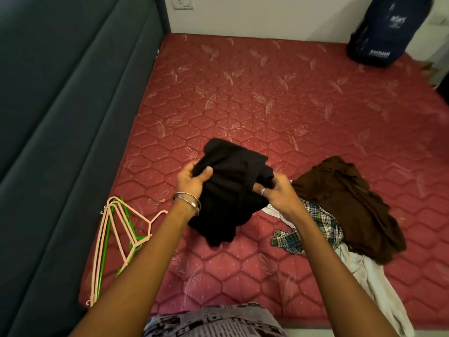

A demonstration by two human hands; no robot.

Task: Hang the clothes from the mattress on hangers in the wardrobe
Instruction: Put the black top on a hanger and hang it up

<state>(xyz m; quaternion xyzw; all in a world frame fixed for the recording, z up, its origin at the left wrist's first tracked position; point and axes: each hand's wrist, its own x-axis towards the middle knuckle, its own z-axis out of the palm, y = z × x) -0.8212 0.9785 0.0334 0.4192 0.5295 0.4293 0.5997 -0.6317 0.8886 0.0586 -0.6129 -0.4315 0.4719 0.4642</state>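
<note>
1. A dark padded headboard (60, 117) runs along the left of the red quilted mattress (267, 98).
2. Several hangers (116, 239), pink and at least one green, lie stacked near it.
3. The left hand (192, 181) and right hand (277, 193) each grip a bunched black garment (230, 190), raised over the mattress.
4. Right lie three garments: plaid shirt (318, 222), brown garment (352, 203), white garment (374, 283).
5. A dark backpack (386, 32) stands far right.

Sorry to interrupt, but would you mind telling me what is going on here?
A person is holding a bunched black garment over the mattress, the left hand and right hand both gripping it. The hangers lie unused at the left. A brown garment, a plaid shirt and a white garment are still piled on the right.
</note>
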